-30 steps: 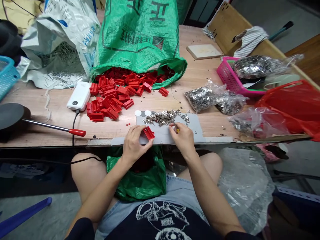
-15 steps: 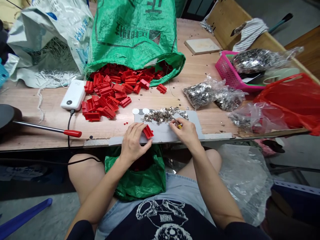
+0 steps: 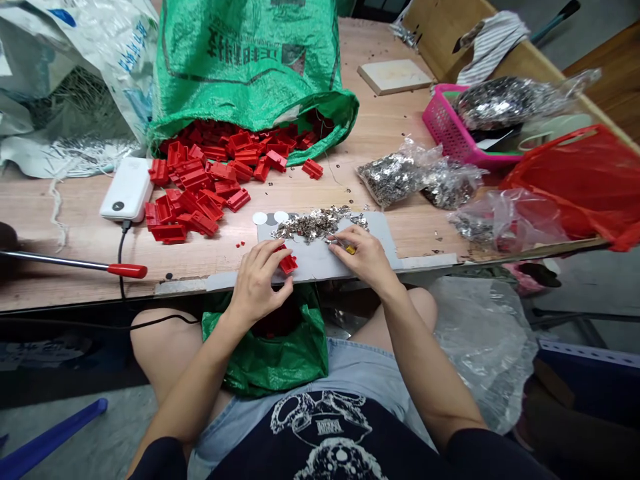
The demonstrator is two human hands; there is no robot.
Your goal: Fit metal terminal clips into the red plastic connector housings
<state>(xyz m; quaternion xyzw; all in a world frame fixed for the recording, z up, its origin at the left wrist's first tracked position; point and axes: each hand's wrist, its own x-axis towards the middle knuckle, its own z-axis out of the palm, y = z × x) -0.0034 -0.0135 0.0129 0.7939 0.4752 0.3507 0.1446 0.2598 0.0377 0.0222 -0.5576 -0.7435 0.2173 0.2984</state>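
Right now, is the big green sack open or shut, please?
The sack gapes open: red parts spill out of it onto the table.

On the green woven sack (image 3: 250, 100) at the far side of the surface (image 3: 340, 187), dark Chinese characters stand upside down and seem to read 正邦科技, with a squarish logo to their right and smaller lettering too fine to read. The white plastic bag (image 3: 135, 90) at far left carries blue printing, too creased to make out; the block lettering on the near dark T-shirt (image 3: 260, 447) is likewise illegible.
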